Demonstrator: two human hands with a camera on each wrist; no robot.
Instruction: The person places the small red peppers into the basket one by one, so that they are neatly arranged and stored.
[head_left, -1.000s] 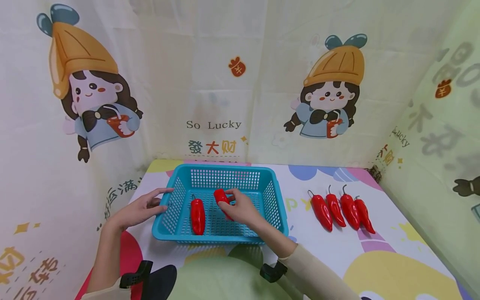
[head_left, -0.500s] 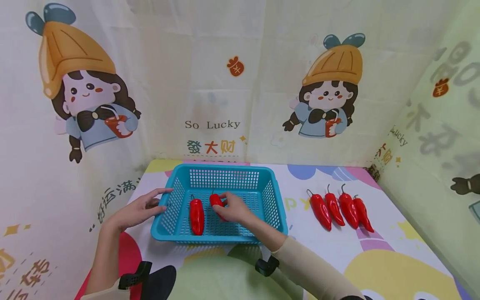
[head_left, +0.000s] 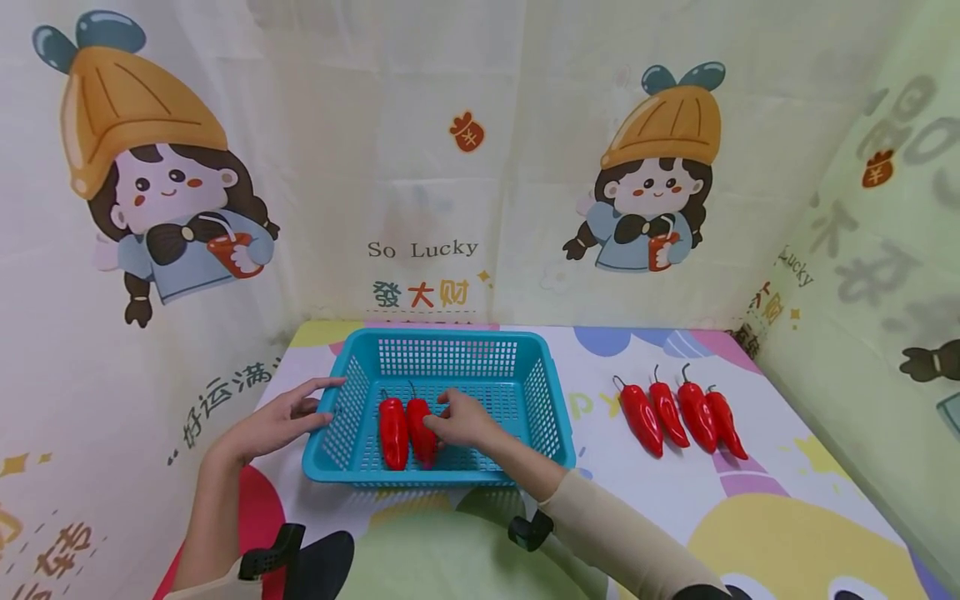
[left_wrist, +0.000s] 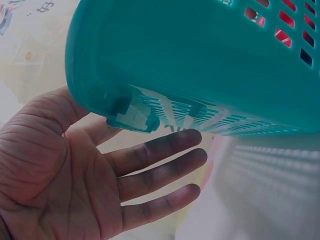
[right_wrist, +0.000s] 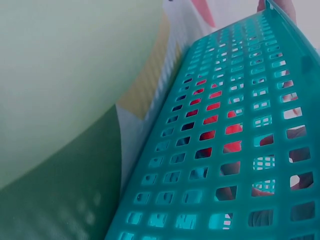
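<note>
A blue plastic basket [head_left: 442, 477] stands on the table. Inside, toward its left, a red chili pepper [head_left: 393, 433] lies lengthwise with its stem pointing away. Close to its right side is a second red pepper [head_left: 420, 429], pinched at its right edge by the thumb and fingers of my right hand [head_left: 467, 419]; some fingertips are hidden. My left hand [head_left: 281, 419] touches the basket's left rim with thumb and index finger. In the left wrist view, the other fingers [left_wrist: 160, 150] extend loosely below the rim, holding nothing.
Several red peppers [head_left: 699, 417] lie side by side on the patterned table to the right of the basket. A printed curtain [head_left: 510, 192] hangs behind the table and along both sides. The basket's perforated near wall [right_wrist: 210, 120] fills much of the right wrist view.
My right hand has lowered the second pepper and moved it left, beside the first one, turning it more lengthwise. My left hand has stayed at the basket rim.
</note>
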